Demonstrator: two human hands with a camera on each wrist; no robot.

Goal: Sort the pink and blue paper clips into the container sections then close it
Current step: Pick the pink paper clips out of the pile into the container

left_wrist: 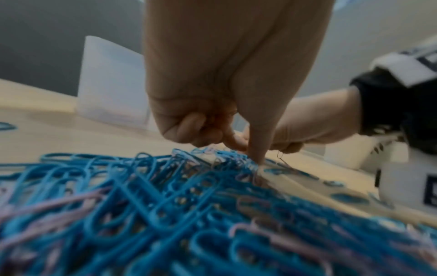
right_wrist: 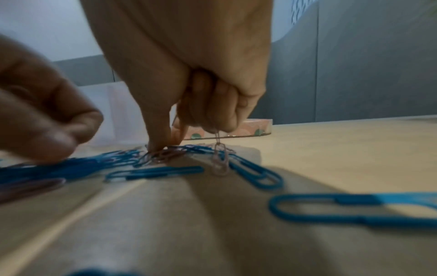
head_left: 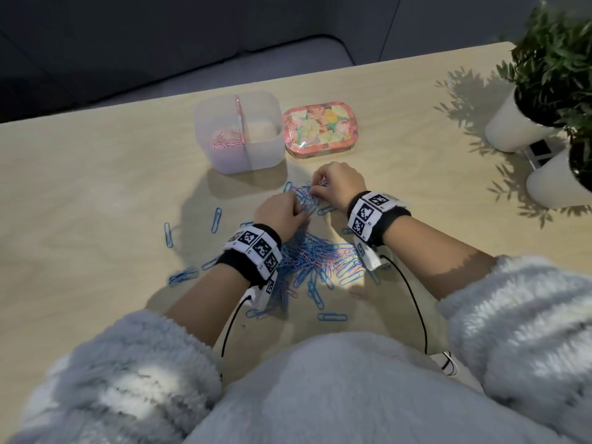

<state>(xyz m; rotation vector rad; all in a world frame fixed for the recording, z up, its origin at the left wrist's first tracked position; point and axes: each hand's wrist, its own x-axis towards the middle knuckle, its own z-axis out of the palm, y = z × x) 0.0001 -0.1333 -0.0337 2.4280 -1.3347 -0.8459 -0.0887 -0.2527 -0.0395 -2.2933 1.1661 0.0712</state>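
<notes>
A heap of blue and pink paper clips (head_left: 312,256) lies on the wooden table, with strays around it. At its far edge my left hand (head_left: 299,203) has its fingers curled, and thumb and forefinger (left_wrist: 256,149) pinch down into the clips (left_wrist: 146,196). My right hand (right_wrist: 184,138) is beside it, fingers curled around pink clips. One pink clip (right_wrist: 218,139) dangles from them, hooked to another (right_wrist: 221,164) on the table. Behind stands the translucent container (head_left: 272,145) with a pink divider. Pink clips (head_left: 224,141) lie in its left section. The floral lid (head_left: 320,129) sits to its right.
Two white pots with green plants (head_left: 519,123) stand at the right edge of the table. Single blue clips (head_left: 168,235) lie scattered left of the heap, and more (right_wrist: 354,209) lie near my right wrist. A dark sofa is beyond the table's far edge.
</notes>
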